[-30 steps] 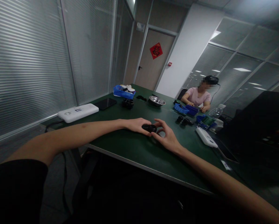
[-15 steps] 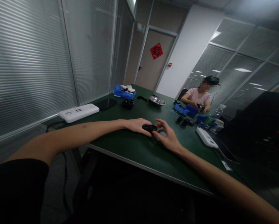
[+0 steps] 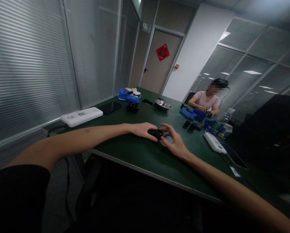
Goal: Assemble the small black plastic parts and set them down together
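Just above the green table (image 3: 135, 155), a small black part with a rounded, ring-like end (image 3: 156, 133) sits between my two hands. My left hand (image 3: 143, 130) is closed around its left side, thumb along the near edge. From the right, my right hand (image 3: 175, 142) curves in, with thumb and fingertips at the ring-like end. Its fingers are bent, leaving a gap under the palm. The exact kind of the black part is too dark and small to make out, and the fingers cover some of it.
Left lie a white power bank (image 3: 83, 117) and a dark phone (image 3: 109, 107). Farther back stand a filled blue bin (image 3: 129, 96), black parts (image 3: 133, 107) and a metal bowl (image 3: 163, 105). Rightward are blue trays (image 3: 188, 113), a bottle (image 3: 223, 118) and another power bank (image 3: 214, 143). A co-worker (image 3: 206, 100) sits opposite.
My right thumb has shifted slightly along the ring-like end of the black part. My left hand stays nearly still. The co-worker's hands have moved down toward the blue tray.
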